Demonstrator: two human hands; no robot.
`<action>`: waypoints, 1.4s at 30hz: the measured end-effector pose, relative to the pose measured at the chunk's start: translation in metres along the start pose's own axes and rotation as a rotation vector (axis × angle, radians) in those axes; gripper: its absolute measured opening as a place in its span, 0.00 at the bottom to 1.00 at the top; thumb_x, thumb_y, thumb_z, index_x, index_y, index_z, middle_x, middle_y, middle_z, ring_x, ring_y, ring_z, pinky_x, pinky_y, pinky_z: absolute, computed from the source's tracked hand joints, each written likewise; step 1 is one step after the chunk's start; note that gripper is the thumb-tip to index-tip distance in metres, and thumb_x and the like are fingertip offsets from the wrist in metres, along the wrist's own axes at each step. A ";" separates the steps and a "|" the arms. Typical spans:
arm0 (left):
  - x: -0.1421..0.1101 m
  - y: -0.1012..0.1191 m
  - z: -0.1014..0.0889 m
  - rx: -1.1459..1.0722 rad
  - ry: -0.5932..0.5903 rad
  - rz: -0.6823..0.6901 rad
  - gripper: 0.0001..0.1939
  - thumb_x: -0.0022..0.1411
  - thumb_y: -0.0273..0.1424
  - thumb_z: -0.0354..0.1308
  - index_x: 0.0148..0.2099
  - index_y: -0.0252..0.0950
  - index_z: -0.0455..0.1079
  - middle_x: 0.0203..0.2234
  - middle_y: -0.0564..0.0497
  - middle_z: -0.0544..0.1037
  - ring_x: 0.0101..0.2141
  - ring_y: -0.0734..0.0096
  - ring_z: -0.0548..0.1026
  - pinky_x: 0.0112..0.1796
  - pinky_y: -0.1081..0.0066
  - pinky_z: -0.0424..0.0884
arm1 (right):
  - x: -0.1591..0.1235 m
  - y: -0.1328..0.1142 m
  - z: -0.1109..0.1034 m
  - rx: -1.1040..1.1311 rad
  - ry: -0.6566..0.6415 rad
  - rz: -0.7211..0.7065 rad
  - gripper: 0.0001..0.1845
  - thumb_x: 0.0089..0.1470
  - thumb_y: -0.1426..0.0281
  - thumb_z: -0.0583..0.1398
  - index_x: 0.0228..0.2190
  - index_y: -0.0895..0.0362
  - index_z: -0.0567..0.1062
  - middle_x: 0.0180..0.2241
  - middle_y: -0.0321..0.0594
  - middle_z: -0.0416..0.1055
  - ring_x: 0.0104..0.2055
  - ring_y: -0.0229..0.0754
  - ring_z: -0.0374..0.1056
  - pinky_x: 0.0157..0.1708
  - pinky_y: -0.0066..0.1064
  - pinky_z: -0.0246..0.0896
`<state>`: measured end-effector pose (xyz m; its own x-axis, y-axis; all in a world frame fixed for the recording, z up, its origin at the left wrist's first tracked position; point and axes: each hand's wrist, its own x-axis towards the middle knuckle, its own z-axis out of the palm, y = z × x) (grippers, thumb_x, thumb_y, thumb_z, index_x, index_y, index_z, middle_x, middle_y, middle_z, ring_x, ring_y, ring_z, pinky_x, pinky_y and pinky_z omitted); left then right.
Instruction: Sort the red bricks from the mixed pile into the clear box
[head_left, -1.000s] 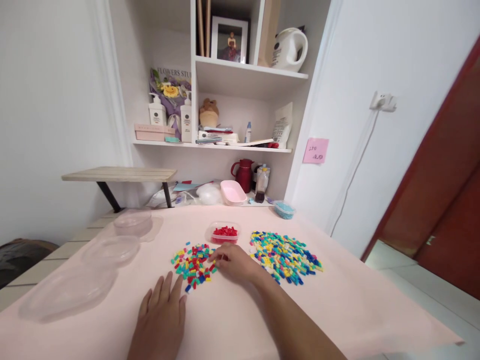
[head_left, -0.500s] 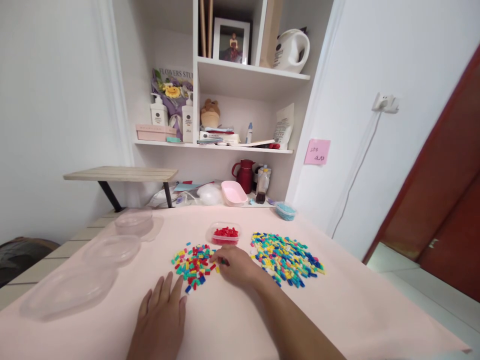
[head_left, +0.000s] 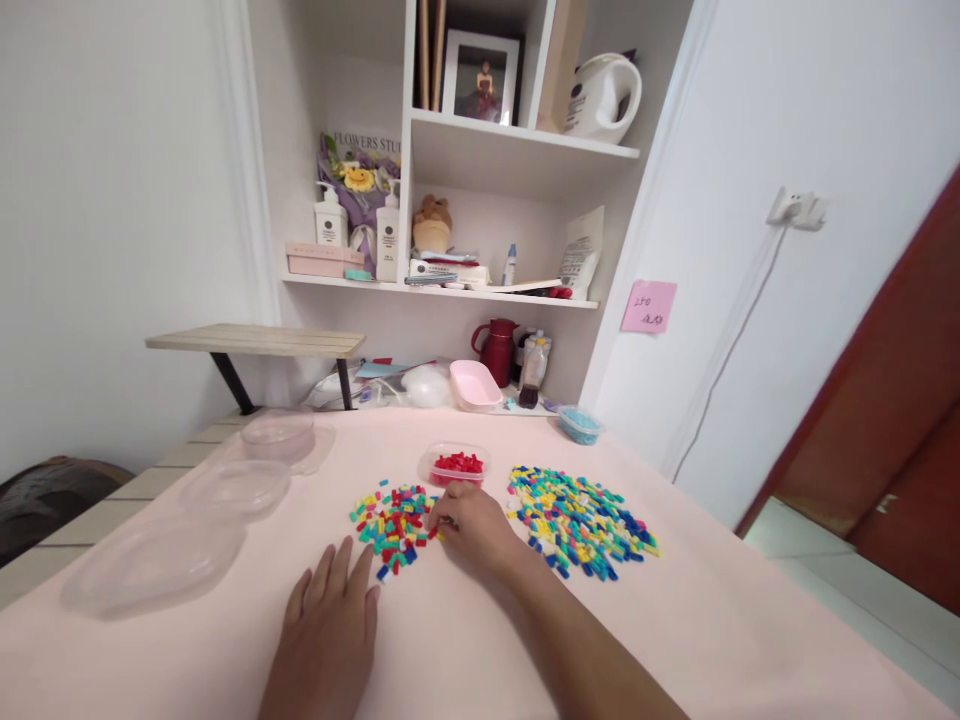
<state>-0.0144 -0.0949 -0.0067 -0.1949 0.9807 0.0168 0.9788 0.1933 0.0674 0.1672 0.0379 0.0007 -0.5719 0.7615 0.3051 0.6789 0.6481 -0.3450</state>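
My left hand lies flat on the pink tabletop, its fingers stretched out and apart, just below a small mixed pile of coloured plastic bricks. At that pile's right edge is my right hand, with thumb and fingers pinched together. Red pieces show close to its fingertips, but what sits in the pinch is hidden. Directly behind the right hand stands a clear plastic tub of red bricks. A larger pile of mixed bricks, mostly blue, green, yellow and white, spreads to the right of the hand.
Several clear containers line the table's left side. A tub of light blue pieces stands at the back right. Behind the table are a pink tray, a red jug, a bottle and a small wooden stand.
The whole view has shifted slightly, so things sit a little farther right. My right hand stays at the small pile's edge with its fingers pinched. My left hand still rests flat.
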 end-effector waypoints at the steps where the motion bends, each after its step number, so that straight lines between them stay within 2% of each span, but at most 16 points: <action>1: 0.000 0.000 0.000 -0.002 0.001 0.000 0.29 0.69 0.33 0.37 0.69 0.39 0.57 0.70 0.47 0.54 0.70 0.59 0.50 0.67 0.53 0.47 | 0.000 0.000 0.000 0.017 0.001 0.008 0.16 0.50 0.78 0.59 0.34 0.49 0.83 0.37 0.38 0.75 0.42 0.41 0.69 0.40 0.28 0.59; 6: -0.001 -0.001 0.000 -0.023 0.010 -0.001 0.28 0.69 0.34 0.39 0.69 0.39 0.58 0.70 0.47 0.54 0.70 0.59 0.50 0.67 0.52 0.48 | 0.000 0.003 -0.005 0.173 0.026 0.060 0.13 0.49 0.77 0.61 0.32 0.51 0.83 0.37 0.37 0.75 0.37 0.39 0.69 0.37 0.27 0.58; 10: -0.001 -0.001 0.000 0.004 0.001 -0.010 0.29 0.69 0.35 0.38 0.69 0.40 0.57 0.70 0.47 0.54 0.70 0.59 0.51 0.67 0.52 0.48 | 0.003 0.005 -0.014 0.354 0.093 0.063 0.12 0.49 0.78 0.60 0.29 0.54 0.82 0.33 0.39 0.75 0.36 0.40 0.68 0.37 0.28 0.59; 14: 0.000 -0.001 0.003 -0.010 0.022 0.000 0.29 0.69 0.35 0.38 0.69 0.40 0.57 0.70 0.47 0.54 0.69 0.59 0.51 0.67 0.52 0.49 | 0.008 0.014 -0.018 0.560 0.333 0.193 0.08 0.51 0.70 0.60 0.30 0.56 0.81 0.34 0.40 0.76 0.33 0.40 0.68 0.36 0.30 0.62; 17: 0.001 -0.001 0.004 -0.021 0.023 0.002 0.29 0.69 0.36 0.38 0.69 0.40 0.57 0.70 0.47 0.54 0.69 0.59 0.51 0.67 0.51 0.48 | 0.012 0.025 -0.018 0.651 0.519 0.337 0.12 0.52 0.64 0.60 0.31 0.57 0.81 0.31 0.40 0.77 0.33 0.42 0.68 0.36 0.32 0.62; 20: 0.001 -0.002 0.004 -0.031 0.018 -0.005 0.29 0.69 0.35 0.38 0.69 0.40 0.57 0.70 0.47 0.54 0.70 0.59 0.51 0.67 0.51 0.48 | 0.015 0.037 -0.015 0.670 0.600 0.430 0.17 0.51 0.60 0.59 0.33 0.59 0.81 0.25 0.39 0.74 0.28 0.41 0.65 0.29 0.30 0.59; 24: 0.002 -0.003 0.007 -0.038 0.026 0.003 0.29 0.69 0.36 0.38 0.69 0.40 0.57 0.70 0.47 0.54 0.69 0.58 0.51 0.67 0.51 0.47 | 0.019 0.047 -0.012 0.655 0.644 0.465 0.20 0.52 0.57 0.58 0.34 0.60 0.81 0.23 0.38 0.72 0.24 0.39 0.63 0.24 0.29 0.56; 28: 0.002 -0.004 0.009 -0.001 0.032 0.004 0.29 0.69 0.36 0.37 0.69 0.40 0.57 0.70 0.47 0.54 0.70 0.58 0.51 0.67 0.51 0.47 | 0.020 0.046 -0.009 0.679 0.606 0.476 0.23 0.54 0.56 0.57 0.39 0.61 0.80 0.20 0.34 0.69 0.17 0.37 0.61 0.20 0.29 0.55; 32: 0.001 -0.001 0.003 0.011 0.014 0.003 0.29 0.69 0.35 0.36 0.70 0.40 0.56 0.70 0.47 0.53 0.70 0.59 0.51 0.67 0.52 0.48 | 0.017 0.031 -0.008 0.696 0.532 0.346 0.21 0.59 0.60 0.55 0.44 0.60 0.79 0.22 0.35 0.71 0.18 0.37 0.63 0.22 0.29 0.59; 35: -0.001 0.001 -0.002 0.029 -0.013 -0.008 0.29 0.70 0.35 0.36 0.70 0.40 0.56 0.71 0.48 0.53 0.70 0.60 0.50 0.67 0.53 0.48 | 0.012 0.015 -0.006 0.588 0.378 0.143 0.15 0.59 0.66 0.56 0.39 0.56 0.81 0.28 0.39 0.75 0.28 0.40 0.69 0.31 0.30 0.65; 37: -0.001 0.002 -0.003 0.031 -0.012 -0.007 0.29 0.70 0.35 0.35 0.70 0.40 0.56 0.71 0.48 0.53 0.70 0.60 0.50 0.67 0.53 0.48 | 0.009 0.006 -0.003 0.444 0.267 0.031 0.12 0.58 0.70 0.58 0.37 0.54 0.83 0.34 0.41 0.75 0.36 0.41 0.71 0.39 0.31 0.66; 39: -0.002 0.002 -0.003 0.026 -0.006 -0.002 0.29 0.70 0.35 0.35 0.70 0.40 0.56 0.70 0.48 0.54 0.70 0.60 0.50 0.67 0.53 0.48 | 0.006 0.000 0.001 0.299 0.171 -0.006 0.14 0.57 0.73 0.59 0.40 0.51 0.83 0.39 0.41 0.73 0.40 0.41 0.69 0.43 0.31 0.64; 42: -0.003 0.001 -0.003 0.014 -0.009 -0.006 0.29 0.70 0.34 0.36 0.70 0.39 0.57 0.70 0.48 0.54 0.70 0.60 0.50 0.67 0.53 0.48 | 0.004 -0.004 0.007 0.155 0.057 -0.028 0.17 0.57 0.74 0.59 0.45 0.47 0.82 0.42 0.40 0.71 0.42 0.40 0.68 0.43 0.29 0.62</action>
<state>-0.0129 -0.0972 -0.0039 -0.1998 0.9798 0.0070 0.9785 0.1992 0.0532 0.1589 0.0390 -0.0030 -0.5597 0.7441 0.3647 0.5815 0.6662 -0.4670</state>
